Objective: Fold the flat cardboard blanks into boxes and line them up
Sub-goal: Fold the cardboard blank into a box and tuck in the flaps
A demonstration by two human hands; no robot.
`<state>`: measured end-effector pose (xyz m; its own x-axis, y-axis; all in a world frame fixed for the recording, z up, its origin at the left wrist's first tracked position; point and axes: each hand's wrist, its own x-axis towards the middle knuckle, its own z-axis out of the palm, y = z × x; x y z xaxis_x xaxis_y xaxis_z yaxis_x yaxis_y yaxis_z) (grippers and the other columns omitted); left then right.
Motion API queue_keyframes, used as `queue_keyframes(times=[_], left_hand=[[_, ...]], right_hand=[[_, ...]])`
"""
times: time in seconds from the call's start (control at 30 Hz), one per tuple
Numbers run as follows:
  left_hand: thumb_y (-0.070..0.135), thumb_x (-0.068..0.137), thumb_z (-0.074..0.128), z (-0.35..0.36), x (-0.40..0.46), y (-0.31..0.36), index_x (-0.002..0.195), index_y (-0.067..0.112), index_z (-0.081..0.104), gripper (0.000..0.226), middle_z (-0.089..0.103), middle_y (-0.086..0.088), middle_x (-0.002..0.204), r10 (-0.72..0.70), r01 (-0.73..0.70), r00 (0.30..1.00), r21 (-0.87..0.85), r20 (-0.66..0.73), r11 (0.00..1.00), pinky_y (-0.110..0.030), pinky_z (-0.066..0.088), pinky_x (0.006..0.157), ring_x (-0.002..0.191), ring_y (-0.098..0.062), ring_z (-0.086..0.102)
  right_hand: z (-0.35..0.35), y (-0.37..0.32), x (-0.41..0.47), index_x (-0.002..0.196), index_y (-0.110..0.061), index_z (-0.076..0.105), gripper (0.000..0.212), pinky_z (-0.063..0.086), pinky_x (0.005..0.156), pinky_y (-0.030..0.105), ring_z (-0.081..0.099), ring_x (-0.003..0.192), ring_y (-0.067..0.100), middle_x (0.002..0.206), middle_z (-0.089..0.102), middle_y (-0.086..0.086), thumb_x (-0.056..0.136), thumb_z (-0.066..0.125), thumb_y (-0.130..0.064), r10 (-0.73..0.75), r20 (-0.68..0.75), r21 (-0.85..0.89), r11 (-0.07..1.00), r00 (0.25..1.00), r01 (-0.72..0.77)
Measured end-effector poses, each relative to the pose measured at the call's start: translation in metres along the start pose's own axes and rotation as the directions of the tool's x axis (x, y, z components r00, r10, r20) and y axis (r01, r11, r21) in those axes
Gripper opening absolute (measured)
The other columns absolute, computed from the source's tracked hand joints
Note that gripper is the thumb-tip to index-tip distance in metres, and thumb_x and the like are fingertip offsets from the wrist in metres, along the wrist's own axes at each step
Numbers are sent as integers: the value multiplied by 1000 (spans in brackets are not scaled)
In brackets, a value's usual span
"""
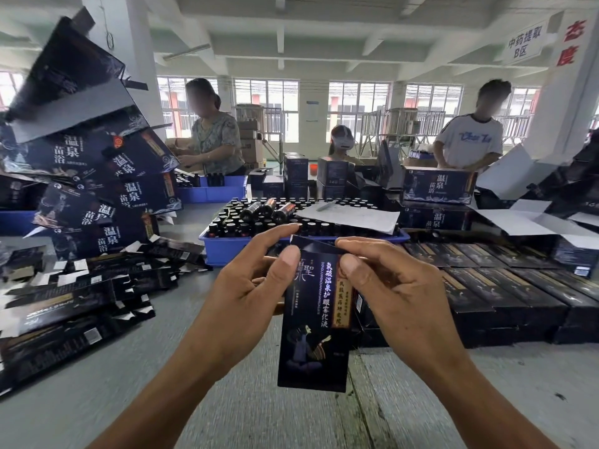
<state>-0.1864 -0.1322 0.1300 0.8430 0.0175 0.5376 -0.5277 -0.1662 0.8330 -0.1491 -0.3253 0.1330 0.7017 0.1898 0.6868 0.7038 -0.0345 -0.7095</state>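
Note:
A tall dark-blue box (312,322) with white Chinese lettering hangs upright above the grey table, held at its top between both hands. My left hand (249,286) pinches its upper left edge, thumb on the front face. My right hand (385,286) pinches the upper right edge, with its forefinger on the folded top flap. A heap of flat dark blanks (71,303) lies on the table to the left. Folded boxes (505,293) lie side by side in rows to the right.
A blue tray (227,246) of small dark bottles stands just behind my hands, with a white sheet (350,215) on it. Large printed cartons (97,176) are piled high at the left. Three people work at the table's far side.

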Motion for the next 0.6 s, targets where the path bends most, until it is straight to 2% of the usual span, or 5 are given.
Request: queue_keyframes(times=[0.1, 0.3, 0.47, 0.6], left_hand=[[55, 90, 51, -1, 0, 0, 124, 49, 60, 36, 74, 8, 104, 0, 0, 1000, 18, -29, 1000, -26, 61, 71, 96, -12, 73], [55, 88, 51, -2, 1, 1, 122, 54, 62, 36, 74, 7, 100, -26, 27, 999, 35, -29, 999, -22, 60, 69, 95, -10, 73], [52, 86, 56, -3, -1, 4, 113, 49, 69, 30, 73, 10, 106, -12, 9, 999, 72, 43, 997, -29, 62, 74, 97, -14, 73], [49, 84, 62, -9, 1, 6, 111, 53, 70, 28, 73, 15, 109, -38, 28, 995, 103, 97, 994, -36, 63, 79, 97, -15, 72]], right_hand=[[3, 1, -1, 106, -39, 72, 21, 52, 85, 13, 65, 108, -2, 109, 71, -24, 88, 63, -33, -22, 32, -10, 1000, 999, 22], [5, 1, -3, 107, -38, 72, 23, 53, 80, 12, 65, 107, -2, 108, 71, -24, 87, 61, -37, -12, 38, -1, 1000, 999, 12], [2, 0, -1, 103, -30, 74, 18, 52, 64, 9, 70, 87, -2, 94, 75, -19, 91, 61, -25, 57, 6, 91, 994, 998, -58], [1, 4, -1, 102, -29, 75, 18, 54, 65, 13, 71, 88, 2, 96, 75, -15, 94, 63, -19, 111, 2, 79, 991, 994, -111]])
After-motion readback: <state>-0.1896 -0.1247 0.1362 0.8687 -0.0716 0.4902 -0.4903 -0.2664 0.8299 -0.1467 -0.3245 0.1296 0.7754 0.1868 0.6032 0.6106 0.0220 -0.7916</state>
